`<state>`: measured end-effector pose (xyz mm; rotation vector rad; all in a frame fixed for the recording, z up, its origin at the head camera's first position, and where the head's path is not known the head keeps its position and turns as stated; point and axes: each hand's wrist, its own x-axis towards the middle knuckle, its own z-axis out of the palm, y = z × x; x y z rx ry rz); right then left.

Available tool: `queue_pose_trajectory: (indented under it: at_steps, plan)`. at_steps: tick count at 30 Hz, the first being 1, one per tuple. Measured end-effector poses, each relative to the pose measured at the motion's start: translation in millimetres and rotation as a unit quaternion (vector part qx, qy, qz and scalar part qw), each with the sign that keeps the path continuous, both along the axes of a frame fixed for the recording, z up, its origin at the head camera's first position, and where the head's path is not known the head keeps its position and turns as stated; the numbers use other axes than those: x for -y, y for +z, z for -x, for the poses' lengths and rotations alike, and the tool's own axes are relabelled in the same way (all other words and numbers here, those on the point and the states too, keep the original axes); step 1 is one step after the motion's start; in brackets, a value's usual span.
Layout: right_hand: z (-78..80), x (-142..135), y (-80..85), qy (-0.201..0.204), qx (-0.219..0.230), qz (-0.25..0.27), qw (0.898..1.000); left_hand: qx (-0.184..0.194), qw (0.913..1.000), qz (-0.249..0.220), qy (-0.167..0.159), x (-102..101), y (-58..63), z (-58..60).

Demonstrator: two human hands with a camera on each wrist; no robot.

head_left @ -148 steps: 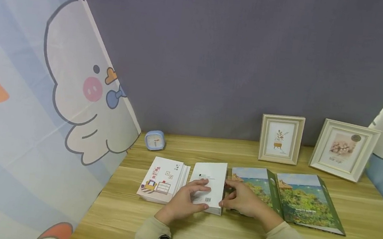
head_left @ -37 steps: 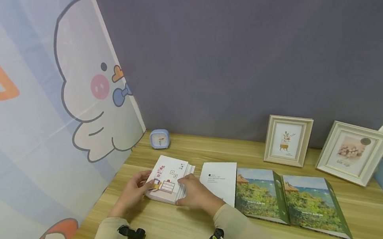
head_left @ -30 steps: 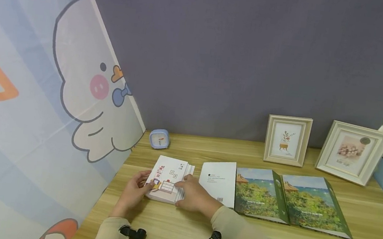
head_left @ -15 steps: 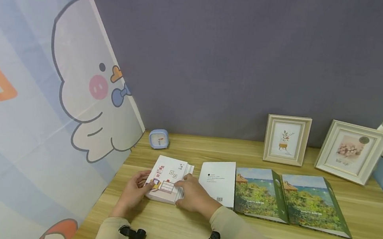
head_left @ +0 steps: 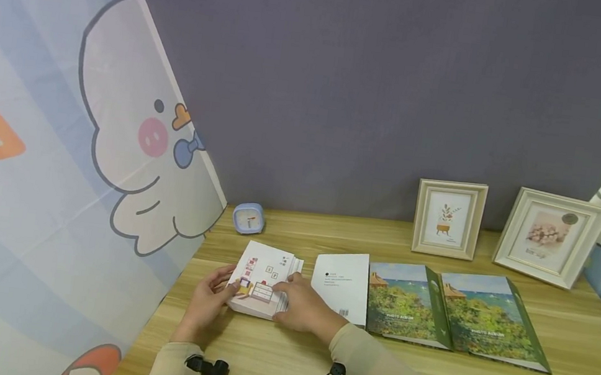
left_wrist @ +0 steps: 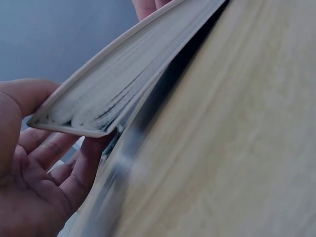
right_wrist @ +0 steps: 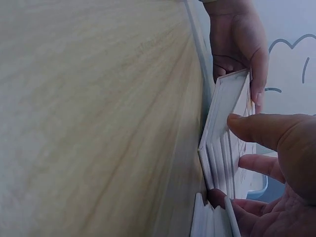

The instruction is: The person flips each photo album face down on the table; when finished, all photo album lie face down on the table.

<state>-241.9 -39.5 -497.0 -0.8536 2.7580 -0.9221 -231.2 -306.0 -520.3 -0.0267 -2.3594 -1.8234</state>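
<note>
On the left of the table in the head view is a white photo album [head_left: 263, 264] with a room drawing on its cover. My left hand [head_left: 206, 301] grips its left edge, thumb on the cover and fingers underneath. The left wrist view shows this album's edge [left_wrist: 118, 84] tilted up off the table, with its page ends showing. At its right side my right hand [head_left: 305, 307] holds the album, thumb at the near edge and index finger on the cover. Just to the right lies a second white album [head_left: 340, 280], barcode side up.
Two green photo albums [head_left: 405, 300] with a painted seaside cover lie side by side on the right. Behind them stand two picture frames, one upright [head_left: 420, 215] and one leaning [head_left: 505, 237]. A small blue clock [head_left: 248, 218] sits at the back left, near the printed curtain [head_left: 133, 129].
Both hands have moved left from the barcode-side album to the one with the room drawing. In the last half second its left edge has risen slightly.
</note>
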Motion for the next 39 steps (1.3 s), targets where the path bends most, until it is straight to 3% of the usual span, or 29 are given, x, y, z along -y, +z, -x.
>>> queue_pose_trajectory:
  at_steps: [6,11,17,29,39]
  plan:
    - [0.9,-0.3,1.4,0.003,0.019,0.018,1.0,-0.004,0.9977,-0.067,0.01,-2.7,2.1,-0.2]
    - [0.1,0.0,1.9,0.012,0.026,0.036,0.999,-0.018,0.9959,-0.084,0.027,-4.7,4.6,-2.4]
    - [-1.4,-1.3,3.1,0.012,0.025,0.049,0.998,-0.027,0.993,-0.115,0.007,-8.2,9.3,-6.3]
    - [0.6,-1.3,1.9,0.013,0.025,0.07,0.997,-0.037,0.9934,-0.108,0.005,-13.3,20.4,-10.2]
    - [-1.0,-3.0,4.1,0.011,0.022,0.068,0.997,-0.062,0.9936,-0.085,-0.041,-18.3,30.8,-12.2]
